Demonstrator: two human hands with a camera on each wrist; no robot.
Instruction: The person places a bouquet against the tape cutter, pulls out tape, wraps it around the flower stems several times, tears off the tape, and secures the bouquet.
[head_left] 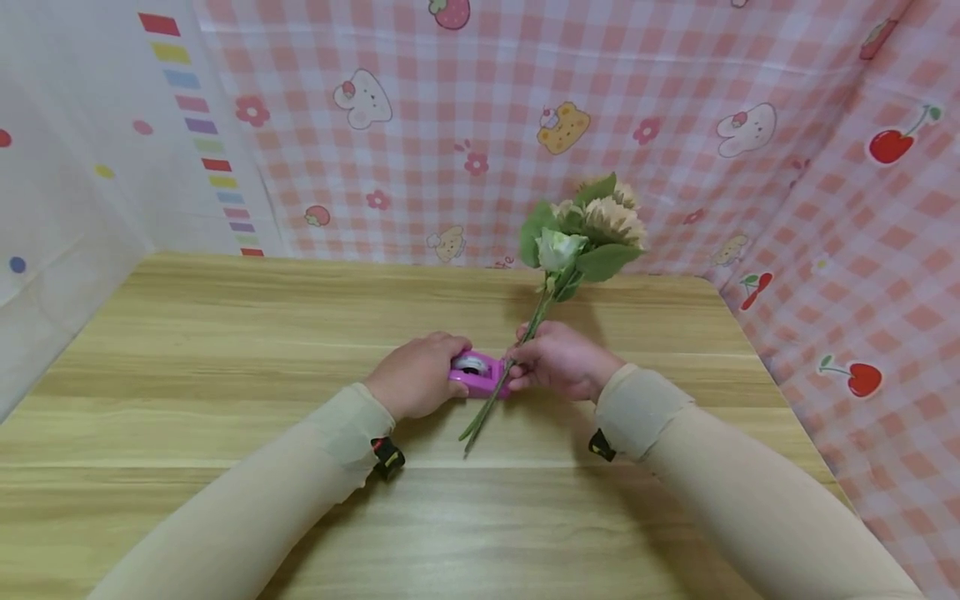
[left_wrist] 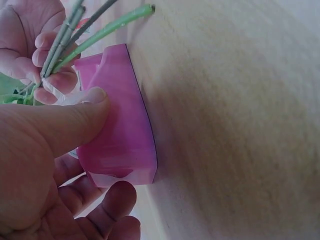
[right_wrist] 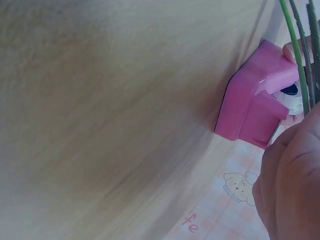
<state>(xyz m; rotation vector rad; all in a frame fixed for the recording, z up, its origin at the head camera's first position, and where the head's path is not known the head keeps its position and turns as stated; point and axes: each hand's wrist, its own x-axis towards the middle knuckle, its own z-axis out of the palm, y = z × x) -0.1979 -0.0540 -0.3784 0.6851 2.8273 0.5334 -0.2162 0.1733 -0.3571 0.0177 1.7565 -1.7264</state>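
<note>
A pink tape dispenser (head_left: 480,383) with a roll of clear tape (head_left: 470,364) stands on the wooden table. My left hand (head_left: 420,375) grips its left end, thumb along the near side in the left wrist view. At the dispenser's right end, my right hand (head_left: 562,360) pinches the stems (left_wrist: 62,42) of a flower bunch between thumb and fingers. Cream and white blossoms (head_left: 611,221) with green leaves (head_left: 611,261) lean up to the right above that hand. The cut stem ends (head_left: 471,437) point down toward me, crossing in front of the dispenser. Whether the right fingers also hold tape is unclear.
The light wooden tabletop (head_left: 225,350) spreads around both hands. A pink checked cloth (head_left: 420,158) with cartoon prints hangs behind the table and another (head_left: 900,250) at the right. White dotted cloth (head_left: 67,167) covers the left side.
</note>
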